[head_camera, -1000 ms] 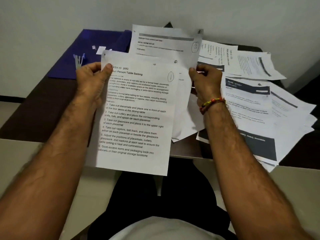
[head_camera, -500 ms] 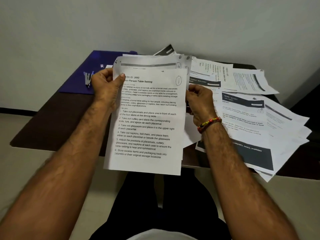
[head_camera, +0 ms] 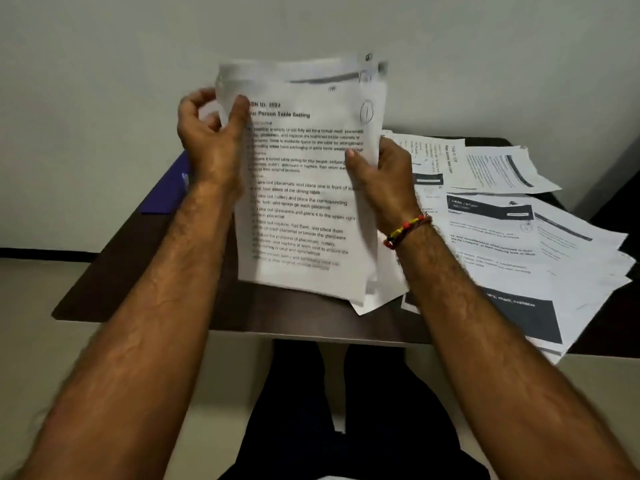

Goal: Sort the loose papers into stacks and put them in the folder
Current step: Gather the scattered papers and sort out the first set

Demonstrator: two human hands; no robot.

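**Sheets gathered into one bundle, lifted off the tabletop**

While the left hand [head_camera: 211, 133] pinches the upper left corner of the printed sheets [head_camera: 304, 188], thumb on the front page, the right hand [head_camera: 377, 178] clamps their right edge, thumb in front and fingers behind. A second ago the two hands held separate pages fanned apart; now those pages sit nearly squared behind the "Four-Person Table Setting" page and the bundle is raised upright above the dark tabletop [head_camera: 145, 271]. The top edges are blurred, probably mid-shuffle, so the page count is unclear. That looks like one stack nearly formed. To the right, the loose papers [head_camera: 519, 237] lie overlapping and unsorted. The blue folder [head_camera: 173, 188] shows only as a sliver behind the left wrist, at the table's far left, nothing visibly filed in it yet.
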